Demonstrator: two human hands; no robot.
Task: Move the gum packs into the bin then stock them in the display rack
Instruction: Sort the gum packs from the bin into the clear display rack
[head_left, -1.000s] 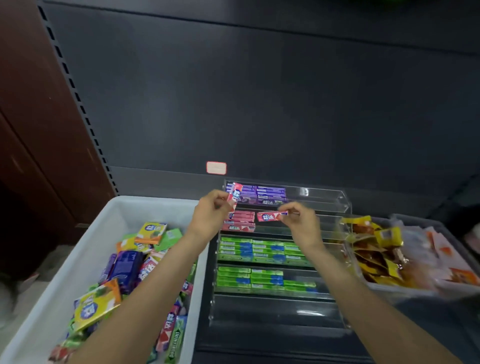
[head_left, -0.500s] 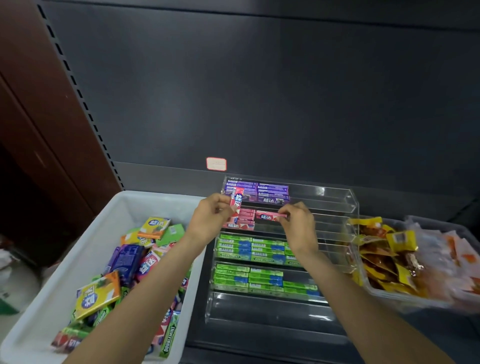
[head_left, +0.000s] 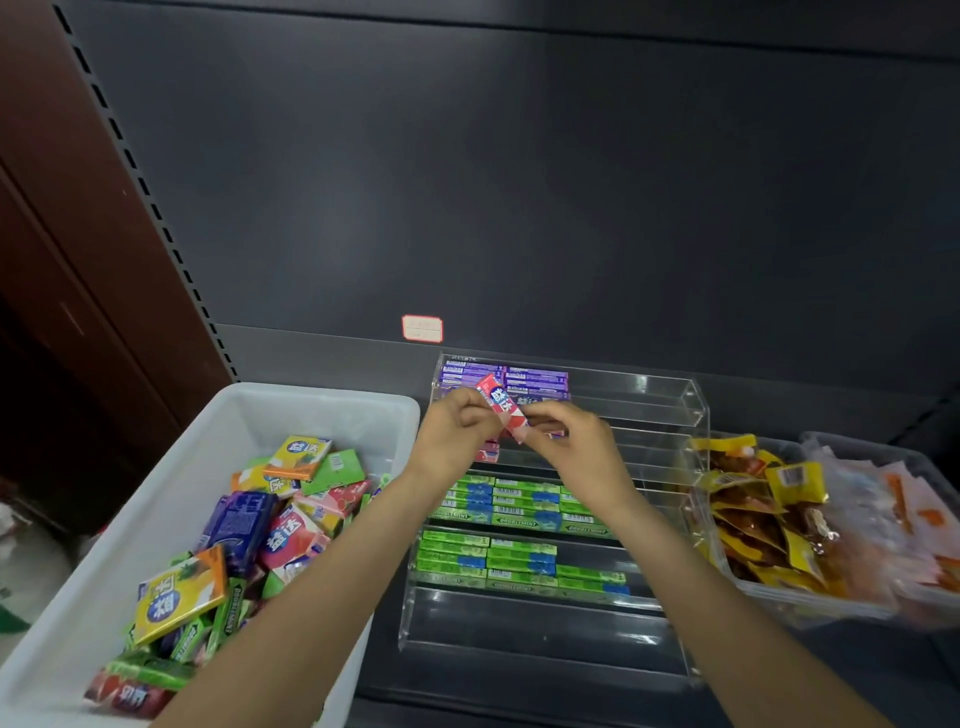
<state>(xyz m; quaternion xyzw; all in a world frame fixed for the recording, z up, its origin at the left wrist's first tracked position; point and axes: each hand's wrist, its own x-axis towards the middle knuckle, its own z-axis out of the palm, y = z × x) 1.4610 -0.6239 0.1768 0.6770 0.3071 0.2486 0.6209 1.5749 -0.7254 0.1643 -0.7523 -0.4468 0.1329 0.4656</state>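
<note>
Over rack (head_left: 696, 410) | red gum pack (head_left: 500, 404) tilted | left grip (head_left: 457, 431) and right grip (head_left: 576, 447) both pinching it

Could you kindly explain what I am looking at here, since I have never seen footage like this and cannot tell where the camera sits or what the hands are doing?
There is no machine here: the camera is worn on a person's head and looks down at their own two bare hands. The left hand and right hand meet over a clear display rack on a dark shelf. Together they pinch one red gum pack, held tilted above the rack. The rack's steps hold rows of purple packs at the back and green packs lower down; its front step looks bare. To the left stands a white bin of mixed gum packs. To the right sits a clear tub of yellow snack packets.
</note>
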